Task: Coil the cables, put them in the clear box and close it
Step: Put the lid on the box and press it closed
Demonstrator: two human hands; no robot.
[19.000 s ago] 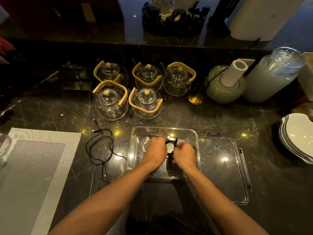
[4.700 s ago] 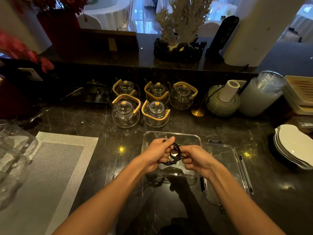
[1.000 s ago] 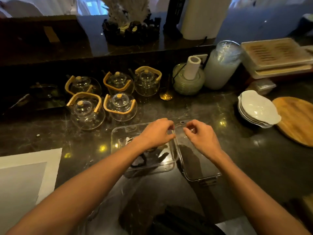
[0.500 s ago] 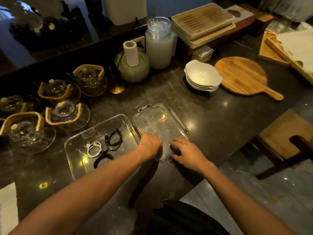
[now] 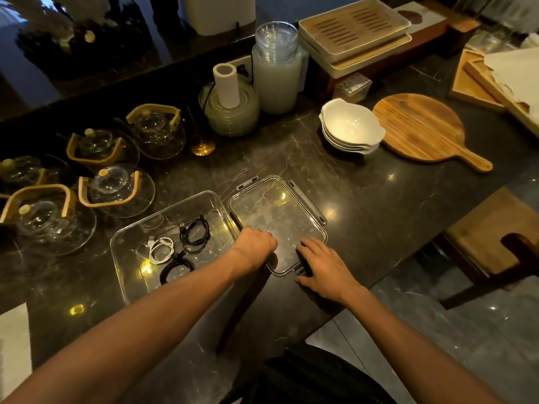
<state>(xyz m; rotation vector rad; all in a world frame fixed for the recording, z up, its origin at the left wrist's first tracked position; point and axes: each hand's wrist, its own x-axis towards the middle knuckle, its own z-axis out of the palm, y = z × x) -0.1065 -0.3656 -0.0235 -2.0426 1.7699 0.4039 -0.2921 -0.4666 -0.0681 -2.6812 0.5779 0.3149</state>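
Note:
The clear box [image 5: 122, 246] stands open on the dark marble counter. Inside lie three coiled cables: a white cable [image 5: 160, 249], a black cable [image 5: 194, 233] behind it and another black cable [image 5: 175, 269] in front. The clear lid [image 5: 274, 211] with grey latches lies flat on the counter just right of the box. My left hand [image 5: 253, 247] is closed on the lid's near left edge. My right hand [image 5: 323, 263] rests at the lid's near right corner, fingers spread over the near latch.
Several glass teapots [image 5: 116, 188] with wooden handles stand at the left. A stack of white bowls [image 5: 350, 129] and a round wooden board [image 5: 420, 129] sit at the right. The counter edge runs close behind my right hand; a wooden stool [image 5: 493, 234] stands beyond it.
Both hands left the box and moved down the lid to its near edge. The view swung right; in the last half second the hands barely moved.

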